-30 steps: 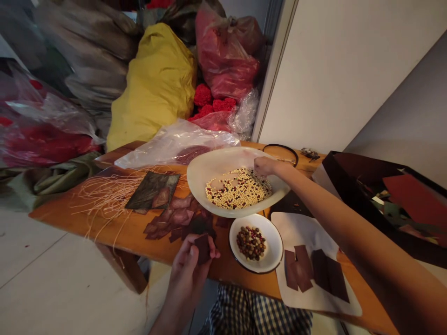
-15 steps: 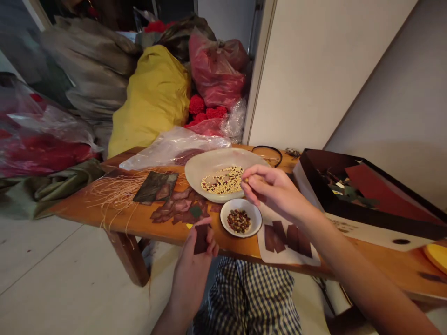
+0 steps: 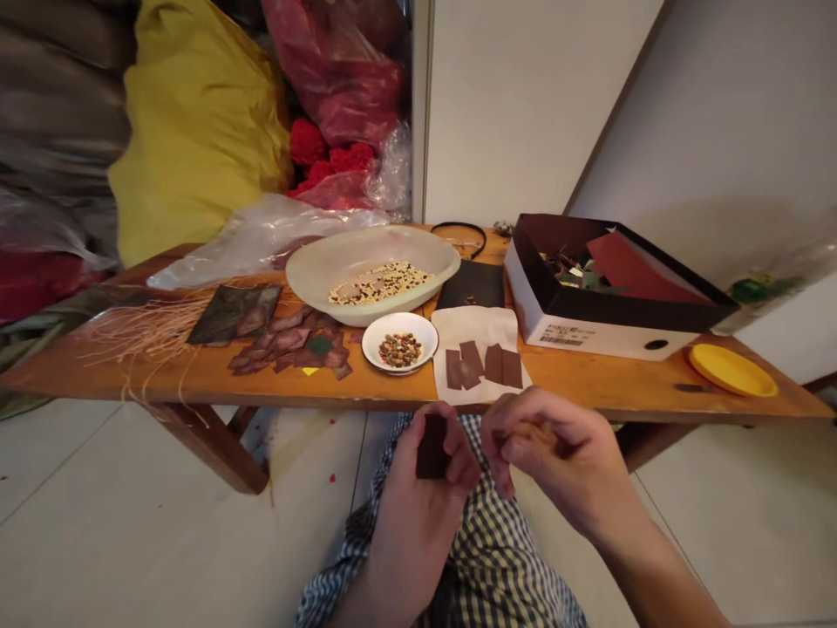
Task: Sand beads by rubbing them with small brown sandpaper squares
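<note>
My left hand [image 3: 418,523] holds a small dark brown rectangular piece [image 3: 432,447], like paper or cloth, between thumb and fingers above my lap. Close beside it on the right, my right hand [image 3: 566,462] is closed in a pinch; whatever sits between its fingertips is hidden. Just beyond the hands stands a small white bowl [image 3: 371,356] of mixed-colour beads. Right of that bowl, several similar brown pieces [image 3: 502,366] lie on a white sheet [image 3: 487,324]. A larger pale oval bowl [image 3: 307,270] behind holds many cream and dark beads.
Brown scraps [image 3: 268,342], a dark green sheet [image 3: 226,314] and loose pale strings [image 3: 140,323] cover the table's left side. On the right are an open box [image 3: 588,336] and a yellow lid [image 3: 732,371]. Plastic bags and a yellow sack [image 3: 202,131] stand behind.
My right hand has come back from above the bowls towards my left hand. At the earlier moment a small yellowish bead showed at its fingertips. The view has shifted, and both hands are nearer my lap.
</note>
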A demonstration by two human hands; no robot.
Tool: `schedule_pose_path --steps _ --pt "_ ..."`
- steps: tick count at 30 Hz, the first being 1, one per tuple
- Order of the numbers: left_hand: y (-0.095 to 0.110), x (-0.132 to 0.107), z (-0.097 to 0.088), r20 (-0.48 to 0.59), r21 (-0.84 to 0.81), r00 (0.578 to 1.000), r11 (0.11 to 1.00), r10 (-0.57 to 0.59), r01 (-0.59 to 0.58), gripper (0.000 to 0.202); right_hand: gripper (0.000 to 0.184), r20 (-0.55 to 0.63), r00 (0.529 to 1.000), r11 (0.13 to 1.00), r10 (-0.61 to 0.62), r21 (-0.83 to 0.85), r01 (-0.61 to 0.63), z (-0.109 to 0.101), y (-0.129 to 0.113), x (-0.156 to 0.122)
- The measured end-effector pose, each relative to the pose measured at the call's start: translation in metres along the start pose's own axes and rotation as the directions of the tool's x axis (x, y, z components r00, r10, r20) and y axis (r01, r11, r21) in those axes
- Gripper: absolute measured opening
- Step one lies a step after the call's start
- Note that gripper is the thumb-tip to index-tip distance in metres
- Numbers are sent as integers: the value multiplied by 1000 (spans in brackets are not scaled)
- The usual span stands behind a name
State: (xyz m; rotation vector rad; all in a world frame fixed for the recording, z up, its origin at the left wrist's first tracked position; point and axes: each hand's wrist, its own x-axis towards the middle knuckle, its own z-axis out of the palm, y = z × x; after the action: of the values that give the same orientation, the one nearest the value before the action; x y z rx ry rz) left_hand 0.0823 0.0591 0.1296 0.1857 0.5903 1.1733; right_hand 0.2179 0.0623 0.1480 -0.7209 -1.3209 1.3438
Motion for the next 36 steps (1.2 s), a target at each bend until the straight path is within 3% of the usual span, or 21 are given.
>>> schedule_pose_path --steps 3,6,8,13,18,22,27,31,34,36 --pt "-14 4 -3 -75 -85 997 996 -15 8 14 22 -74 986 932 -152 -343 118 5 8 -16" --pt "-26 5 -11 -83 -111 996 994 7 -16 13 26 -51 947 714 -318 -670 204 13 26 -22" --pt "-32 5 -16 -21 -93 1000 996 -9 7 18 25 -29 927 603 -375 -767 220 17 38 -23" --pt "-37 6 -24 124 -135 990 988 -60 77 32 20 -20 915 510 -404 -835 207 17 49 -22" --pt "-40 12 -28 195 -183 979 979 -53 89 38 19 9 928 515 -372 -830 214 15 48 -20" --pt "-41 14 -31 217 -182 976 981 -30 71 40 18 41 931 493 -363 -839 229 19 53 -21" --pt "-43 13 -33 188 -201 980 974 -69 108 38 16 64 900 402 -431 -880 255 18 55 -20" --pt "-45 12 -33 166 -187 983 976 -79 110 36 19 119 919 388 -377 -881 273 17 54 -20" --pt "-45 11 -32 172 -194 979 971 -107 141 36 17 123 899 306 -420 -914 267 16 53 -20" --pt "-45 11 -32 170 -198 979 970 -112 145 36 17 137 900 295 -413 -916 274 16 54 -19"
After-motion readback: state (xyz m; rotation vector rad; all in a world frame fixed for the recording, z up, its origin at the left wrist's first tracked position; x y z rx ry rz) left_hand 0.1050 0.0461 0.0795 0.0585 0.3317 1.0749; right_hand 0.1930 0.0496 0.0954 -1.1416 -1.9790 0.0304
